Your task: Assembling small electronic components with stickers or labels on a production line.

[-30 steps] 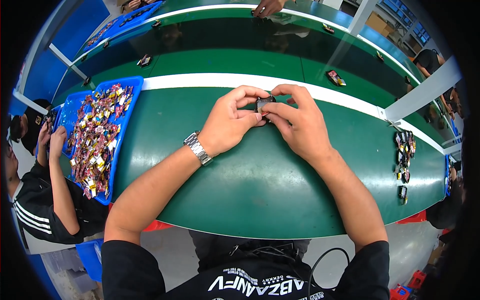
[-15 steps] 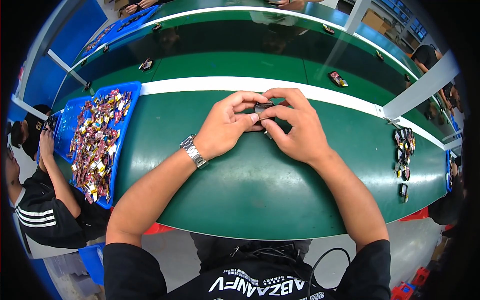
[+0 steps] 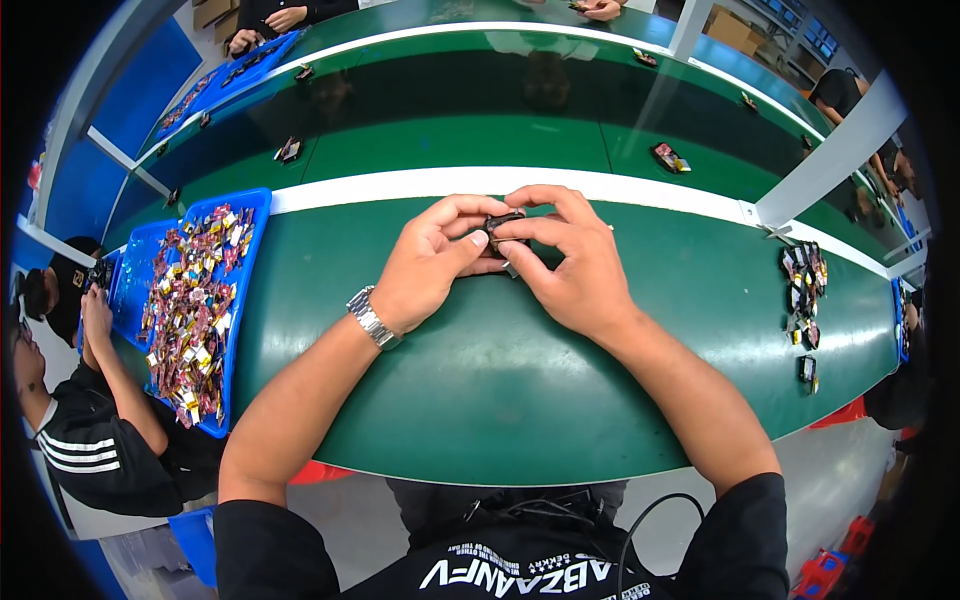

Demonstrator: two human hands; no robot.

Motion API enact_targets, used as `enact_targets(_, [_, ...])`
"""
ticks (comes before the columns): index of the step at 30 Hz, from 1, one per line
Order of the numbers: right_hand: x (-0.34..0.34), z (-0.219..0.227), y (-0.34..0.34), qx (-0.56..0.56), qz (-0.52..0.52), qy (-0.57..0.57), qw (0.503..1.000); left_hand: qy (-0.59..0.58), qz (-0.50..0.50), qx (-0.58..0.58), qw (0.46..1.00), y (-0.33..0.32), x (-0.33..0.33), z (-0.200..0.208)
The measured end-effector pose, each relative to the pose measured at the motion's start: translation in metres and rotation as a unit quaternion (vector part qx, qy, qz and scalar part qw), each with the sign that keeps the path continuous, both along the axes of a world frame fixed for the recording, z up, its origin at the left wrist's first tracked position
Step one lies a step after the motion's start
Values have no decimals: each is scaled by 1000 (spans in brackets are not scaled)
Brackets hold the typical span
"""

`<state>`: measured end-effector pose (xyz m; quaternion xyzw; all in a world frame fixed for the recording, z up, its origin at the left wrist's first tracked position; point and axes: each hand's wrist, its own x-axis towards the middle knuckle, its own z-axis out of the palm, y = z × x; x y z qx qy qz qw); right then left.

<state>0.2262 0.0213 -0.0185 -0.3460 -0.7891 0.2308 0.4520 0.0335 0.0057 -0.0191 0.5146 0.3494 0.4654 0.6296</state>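
A small black plastic housing (image 3: pixel 505 222) is held just above the green bench, close to its white far edge. The fingers and thumb of my left hand (image 3: pixel 422 268) pinch its left side. From the other side my right hand (image 3: pixel 578 258) curls around it, fingertips on top and thumb at the near edge. Fingers cover most of the housing, so its inside cannot be made out. To the left stands a blue tray (image 3: pixel 257 240) heaped with small reddish circuit boards (image 3: pixel 195 330) with white and yellow pieces.
Several black housings (image 3: pixel 803 285) lie in a row on the bench at right. Beyond the white edge a green conveyor belt (image 3: pixel 450 150) carries scattered assemblies, one a black housing (image 3: pixel 670 157). A grey post (image 3: pixel 830 150) rises at right. A co-worker (image 3: pixel 100 430) sits at left.
My hands keep their hold on the housing, which shows a little lower and further left. The housing looks turned slightly. The whole view has shifted a bit.
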Motion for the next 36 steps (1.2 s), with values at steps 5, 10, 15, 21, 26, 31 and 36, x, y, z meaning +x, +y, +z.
enact_targets(5, [-1, 0, -3, 20, -1, 3, 1000, 2, 8, -6, 1000, 0, 0, -2])
enact_targets(10, [-5, -4, -4, 59, -28, 18, 998, -7, 10, 2, 1000, -1, 0, -4])
enact_targets(15, [-7, -2, -4, 111, -41, -1, 993, -18, 6, 5, 1000, -2, 2, -1])
enact_targets(21, [-7, -5, -7, 50, -44, 0, 998, 1, 21, 6, 1000, -2, 3, -2])
enact_targets(26, [-8, -5, -8, -43, -39, 49, 997, 22, 29, -8, 999, -3, 1, -2])
enact_targets(31, [-5, -5, -7, -108, -17, 51, 993, -3, 28, -3, 1000, -2, 4, -5])
enact_targets(36, [-4, -2, -10, -33, -13, 27, 999, 7, 16, 6, 1000, -3, 1, -4])
